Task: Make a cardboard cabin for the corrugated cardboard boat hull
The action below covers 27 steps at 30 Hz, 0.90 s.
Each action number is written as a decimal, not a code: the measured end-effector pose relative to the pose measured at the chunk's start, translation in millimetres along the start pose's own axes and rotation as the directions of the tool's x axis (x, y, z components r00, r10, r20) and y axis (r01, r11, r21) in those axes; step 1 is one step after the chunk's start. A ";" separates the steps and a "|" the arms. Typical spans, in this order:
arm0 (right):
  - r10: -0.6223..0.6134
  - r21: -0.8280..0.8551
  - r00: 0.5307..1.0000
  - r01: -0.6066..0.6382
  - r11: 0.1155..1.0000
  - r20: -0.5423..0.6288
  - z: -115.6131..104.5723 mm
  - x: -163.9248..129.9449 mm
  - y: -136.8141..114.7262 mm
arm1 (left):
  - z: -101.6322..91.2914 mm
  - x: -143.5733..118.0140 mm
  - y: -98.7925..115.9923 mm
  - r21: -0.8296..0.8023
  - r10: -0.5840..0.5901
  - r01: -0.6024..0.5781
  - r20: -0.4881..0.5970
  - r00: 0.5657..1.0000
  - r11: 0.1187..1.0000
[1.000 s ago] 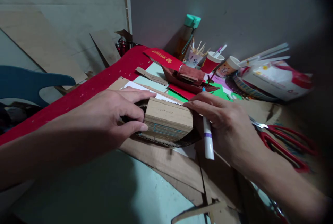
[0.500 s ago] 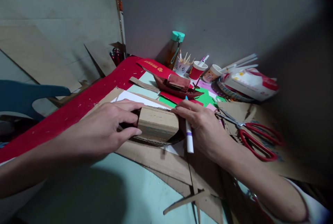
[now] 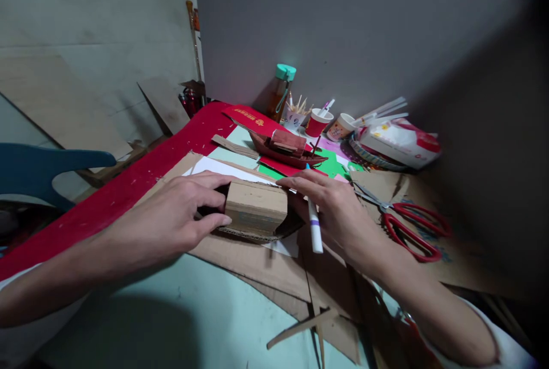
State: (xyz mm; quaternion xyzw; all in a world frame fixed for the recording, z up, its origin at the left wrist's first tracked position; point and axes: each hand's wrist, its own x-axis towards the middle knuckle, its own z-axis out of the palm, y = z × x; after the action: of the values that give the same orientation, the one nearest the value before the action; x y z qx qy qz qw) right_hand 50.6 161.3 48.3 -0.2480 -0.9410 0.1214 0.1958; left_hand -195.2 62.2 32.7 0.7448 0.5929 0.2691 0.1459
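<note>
A small cardboard boat (image 3: pixel 256 200) with a curved roof sits between my hands, over white paper and flat cardboard. At its left end my left hand (image 3: pixel 186 211) grips it, the thumb on the near side and the fingers at the far side and inside. My right hand (image 3: pixel 337 200) holds a white marker pen (image 3: pixel 315 234) with a purple band, its blue tip pointing away. Its outstretched index finger reaches the boat's far right edge. Behind stands a reddish-brown model boat (image 3: pixel 287 149) with a similar roof.
Red-handled scissors (image 3: pixel 414 226) lie open on cardboard at the right. Loose cardboard strips (image 3: pixel 300 328) are at the front. Along the back stand a bottle (image 3: pixel 281 91), a cup of sticks (image 3: pixel 295 117), a red cup (image 3: pixel 318 123) and a tissue pack (image 3: pixel 397 143). A blue chair (image 3: pixel 51 163) is left.
The view has shifted slightly, so the background sits lower and the right-side things sit further left. Both hands keep nearly the same places at the cardboard boat.
</note>
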 end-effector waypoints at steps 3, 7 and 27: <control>0.010 0.045 1.000 -0.011 0.999 0.013 5.2 5.7 0.8 | -1.5 1.6 0.0 0.068 0.042 -0.046 0.062 0.997 0.997; 0.003 0.046 0.998 0.000 0.999 -0.070 8.8 7.2 2.3 | -4.6 3.0 5.0 0.057 0.104 -0.104 -0.006 0.995 0.993; 0.181 0.340 0.917 -0.053 0.939 -0.357 -24.3 -50.3 -79.6 | -13.7 -21.7 66.8 -0.950 -0.266 0.078 -0.006 0.964 0.304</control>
State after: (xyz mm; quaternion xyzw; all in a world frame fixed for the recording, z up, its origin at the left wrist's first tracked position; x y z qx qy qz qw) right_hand 67.9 71.1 80.4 -0.2880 -0.8350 0.2350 0.4058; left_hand -152.6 22.9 74.7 0.4282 0.4116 0.6052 0.5300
